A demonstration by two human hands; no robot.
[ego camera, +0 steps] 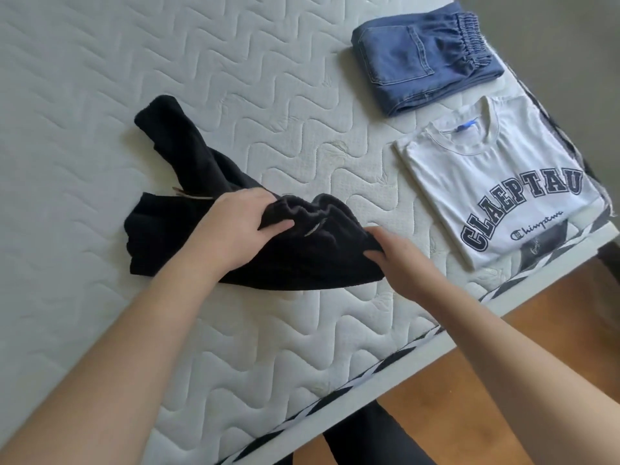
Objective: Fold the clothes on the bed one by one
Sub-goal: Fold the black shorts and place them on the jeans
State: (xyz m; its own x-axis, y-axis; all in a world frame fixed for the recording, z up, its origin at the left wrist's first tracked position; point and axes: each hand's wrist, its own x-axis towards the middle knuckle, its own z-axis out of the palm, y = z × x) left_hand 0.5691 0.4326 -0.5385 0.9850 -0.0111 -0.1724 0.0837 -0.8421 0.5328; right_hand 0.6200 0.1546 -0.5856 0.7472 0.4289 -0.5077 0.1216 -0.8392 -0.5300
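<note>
A crumpled black garment (188, 182) lies in the middle of the white quilted mattress (100, 78). My left hand (235, 226) grips a bunched fold of it near its elastic waistband, thumb over the cloth. My right hand (399, 260) pinches the garment's right edge just beside it. A light drawstring end (188, 193) shows left of my left hand. A folded white t-shirt (496, 182) with dark lettering lies at the right, and folded blue jeans (422, 58) lie beyond it.
The mattress edge with a black-and-white striped trim (352, 384) runs diagonally across the lower right. Beyond it is a wooden floor (503, 380). My dark-trousered legs (372, 437) stand at the bed's edge.
</note>
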